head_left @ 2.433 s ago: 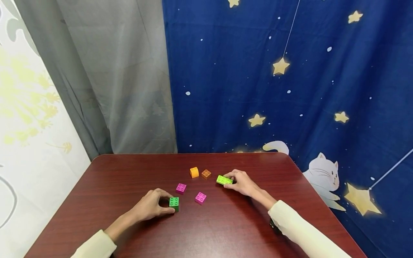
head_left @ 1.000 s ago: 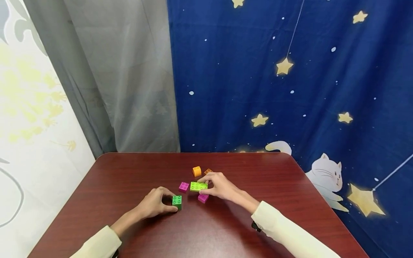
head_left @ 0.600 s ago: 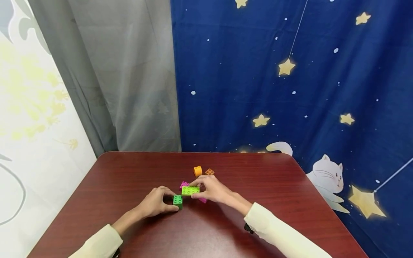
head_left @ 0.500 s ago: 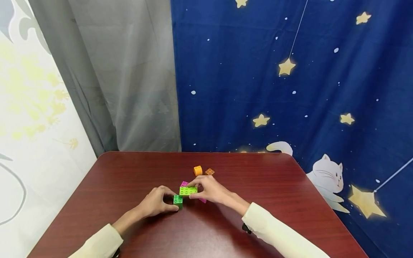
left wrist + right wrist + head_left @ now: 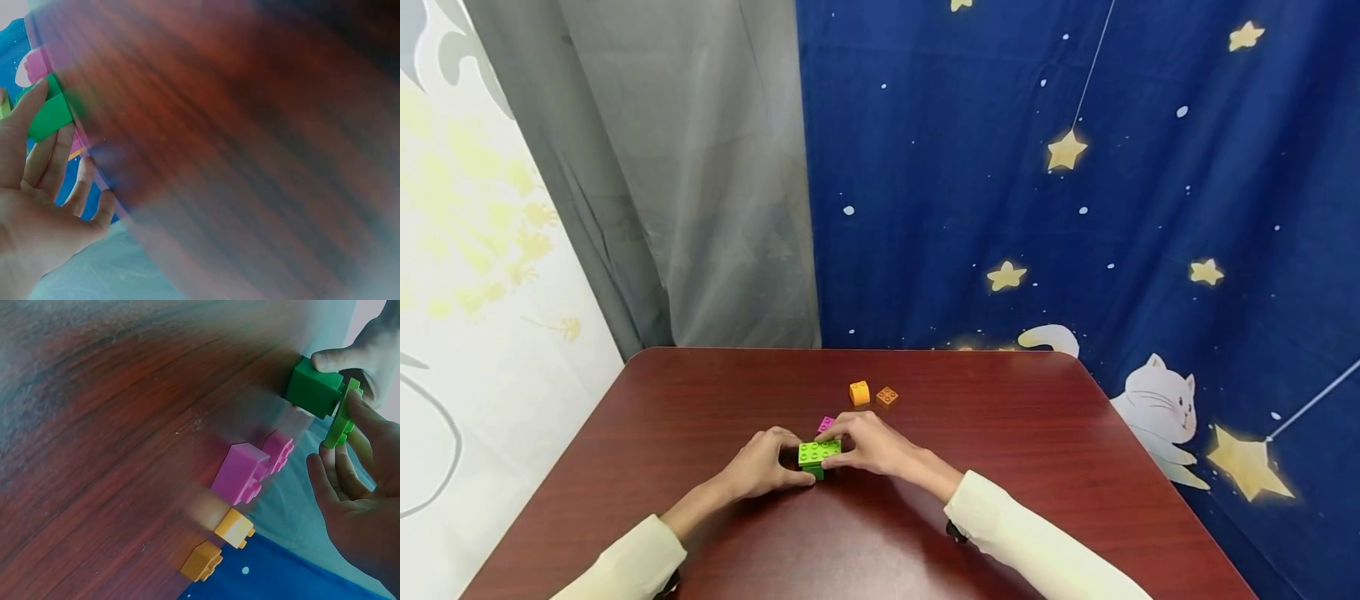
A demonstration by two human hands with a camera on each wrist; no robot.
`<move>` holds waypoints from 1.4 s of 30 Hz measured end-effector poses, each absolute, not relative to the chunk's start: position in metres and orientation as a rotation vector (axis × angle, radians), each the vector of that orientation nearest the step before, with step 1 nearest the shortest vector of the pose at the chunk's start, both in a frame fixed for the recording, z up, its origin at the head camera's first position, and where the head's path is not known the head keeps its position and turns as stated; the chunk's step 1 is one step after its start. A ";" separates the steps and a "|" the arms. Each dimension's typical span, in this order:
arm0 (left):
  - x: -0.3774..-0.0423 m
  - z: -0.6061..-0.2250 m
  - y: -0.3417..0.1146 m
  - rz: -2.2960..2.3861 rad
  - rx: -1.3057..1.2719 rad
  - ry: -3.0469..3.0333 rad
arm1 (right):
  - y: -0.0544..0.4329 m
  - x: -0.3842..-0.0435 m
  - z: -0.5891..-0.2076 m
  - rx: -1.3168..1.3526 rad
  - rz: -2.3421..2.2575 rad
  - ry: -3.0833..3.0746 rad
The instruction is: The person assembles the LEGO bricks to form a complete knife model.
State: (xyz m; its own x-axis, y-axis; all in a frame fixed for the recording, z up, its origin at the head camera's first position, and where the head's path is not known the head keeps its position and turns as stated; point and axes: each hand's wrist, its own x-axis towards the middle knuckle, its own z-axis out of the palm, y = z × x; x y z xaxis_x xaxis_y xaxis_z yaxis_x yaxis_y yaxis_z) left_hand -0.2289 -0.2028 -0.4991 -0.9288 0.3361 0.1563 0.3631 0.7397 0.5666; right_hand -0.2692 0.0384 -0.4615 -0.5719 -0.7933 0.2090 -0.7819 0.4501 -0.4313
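My left hand [image 5: 762, 463] pinches a green toy building brick [image 5: 314, 388] that stands on the table, thumb on one side and fingers on the other. Between the thumb and fingers of my right hand [image 5: 872, 444] is a flat lime-green building brick [image 5: 819, 452] with two rows of studs. It lies over the green brick's studs, its right part reaching beyond it. In the right wrist view the lime brick meets the green one at the studs; whether it is pressed fully down I cannot tell.
Behind the hands, one magenta brick [image 5: 826, 424] shows partly. In the right wrist view a second, nearer magenta brick [image 5: 240, 473] is visible. Farther back sit a yellow-orange curved brick [image 5: 860, 393] and a brown-orange brick [image 5: 887, 396]. All stand on the dark red-brown table [image 5: 1000, 467].
My right hand has carried the lime brick leftward from the table's right side, past the magenta bricks, onto the green brick. My left hand has stayed on the green brick.
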 end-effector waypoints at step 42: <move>-0.231 -0.500 -0.202 -0.984 -0.639 -2.867 | 0.025 -0.266 -0.465 -1.407 -0.634 2.704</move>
